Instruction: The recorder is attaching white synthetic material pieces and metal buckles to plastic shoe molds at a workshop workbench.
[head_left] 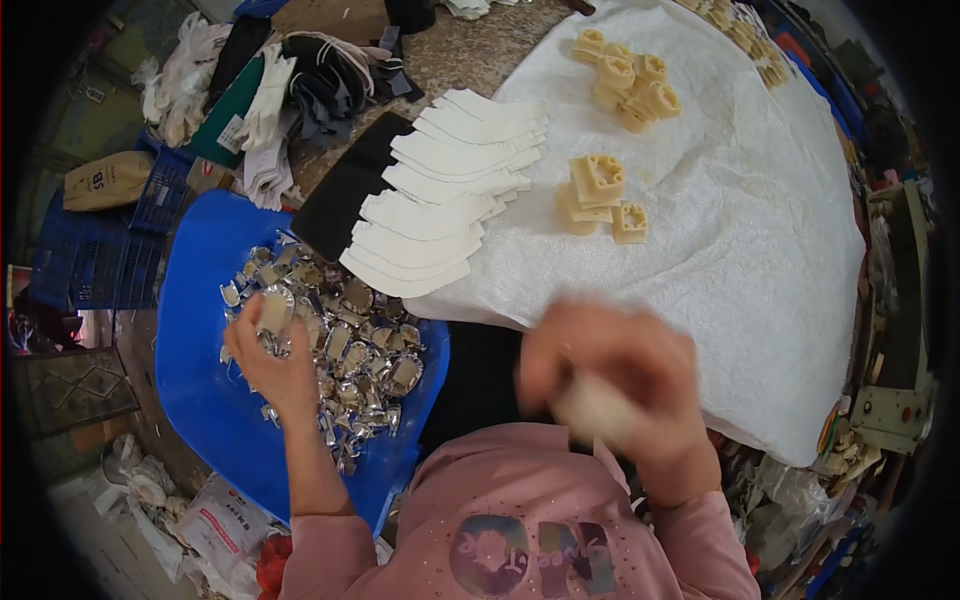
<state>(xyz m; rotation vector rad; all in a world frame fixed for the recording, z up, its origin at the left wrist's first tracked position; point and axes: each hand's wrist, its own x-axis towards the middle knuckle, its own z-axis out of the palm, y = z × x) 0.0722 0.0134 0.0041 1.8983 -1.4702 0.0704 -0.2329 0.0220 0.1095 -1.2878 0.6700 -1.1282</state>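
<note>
My left hand (285, 372) is over the blue bin (195, 330). Its thumb and fingers close round a beige-faced piece with a shiny silver rim (276, 308). Beneath it lies a heap of similar silver-edged pieces (365, 355). Above my lap, near the front edge of the white sheet, my right hand (640, 370) is smeared by motion. Its fingers curl round a pale cream piece (597, 412), too blurred to name more exactly. Beyond it, cream moulded blocks with holes (597, 182) stand on the sheet.
White woven sheeting (720, 260) covers the table at right. Overlapping white curved sheets (425, 205) lie beside a black pad (345, 190). More cream blocks (630, 85) stand farther back. Gloves (268, 105) and blue crates (95, 245) are at the far left.
</note>
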